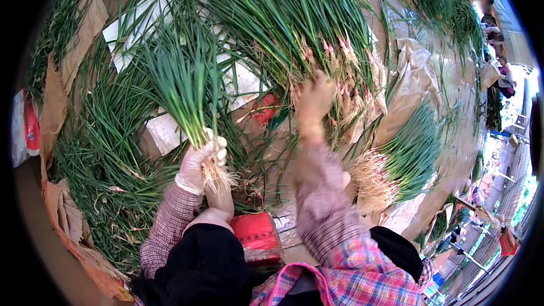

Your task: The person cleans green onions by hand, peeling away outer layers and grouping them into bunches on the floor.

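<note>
My left hand (198, 163), in a pale glove, is closed round a bunch of spring onions (184, 79). Its green leaves point up and away, and the whitish roots hang out below the fingers. My right hand (315, 102) reaches over the root ends of a large heap of spring onions (283, 8) with reddish bulbs. Motion blurs that hand, so its fingers cannot be made out. To the right of my right forearm lies a neat bundle of spring onions (411, 150), its pale roots toward me.
Loose green leaves and stalks (107, 136) cover the ground at left, bordered by brown sacking (54, 113). A red block (256, 238) sits between my knees. A crumpled plastic sheet (416, 68) lies right of the heap. Several people are far off at right.
</note>
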A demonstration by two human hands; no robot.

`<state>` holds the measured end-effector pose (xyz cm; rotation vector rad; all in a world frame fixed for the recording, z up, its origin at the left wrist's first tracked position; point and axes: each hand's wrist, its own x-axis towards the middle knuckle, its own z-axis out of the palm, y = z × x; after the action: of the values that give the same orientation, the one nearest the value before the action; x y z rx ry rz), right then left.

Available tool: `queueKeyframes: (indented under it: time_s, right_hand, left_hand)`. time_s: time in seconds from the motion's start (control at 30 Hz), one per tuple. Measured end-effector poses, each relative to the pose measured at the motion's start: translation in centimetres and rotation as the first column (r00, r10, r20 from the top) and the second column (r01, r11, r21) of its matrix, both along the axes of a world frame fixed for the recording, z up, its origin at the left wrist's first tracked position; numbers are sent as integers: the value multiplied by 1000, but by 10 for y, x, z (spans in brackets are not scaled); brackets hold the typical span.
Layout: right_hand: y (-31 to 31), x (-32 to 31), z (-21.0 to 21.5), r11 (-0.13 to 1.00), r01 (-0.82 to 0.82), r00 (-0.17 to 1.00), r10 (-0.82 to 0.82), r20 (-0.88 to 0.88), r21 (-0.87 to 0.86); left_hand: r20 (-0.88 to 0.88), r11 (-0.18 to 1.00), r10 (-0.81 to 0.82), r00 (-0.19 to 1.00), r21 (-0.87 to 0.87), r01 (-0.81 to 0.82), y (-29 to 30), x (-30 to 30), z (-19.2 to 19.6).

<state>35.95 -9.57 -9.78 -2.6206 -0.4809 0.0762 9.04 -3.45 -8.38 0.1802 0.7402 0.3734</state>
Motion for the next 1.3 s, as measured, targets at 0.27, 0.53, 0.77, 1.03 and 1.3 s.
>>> queueKeyframes:
  time_s: [0.27,0.53,0.77,1.03,1.3]
  right_hand:
    - [-15,-74,18,886,-26,695,349,-629,463]
    - [-5,-115,-5,818,10,655,429,-622,575]
    - [14,-103,-13,802,498,-163,460,-873,330]
    - [28,-123,-33,840,255,175,448,-877,479]
    - [-20,-69,-22,701,-712,687,706,-171,35]
  left_hand:
    - [-91,992,-102,991,64,108,-1,14,-22]
    - [-129,986,-141,982,67,150,-5,9,-22]
    - [-44,984,-174,984,-52,171,-2,4,-26]
    - [-5,964,-166,986,-213,161,2,-5,-24]
    - [373,970,183,910,85,-230,18,-39,16]
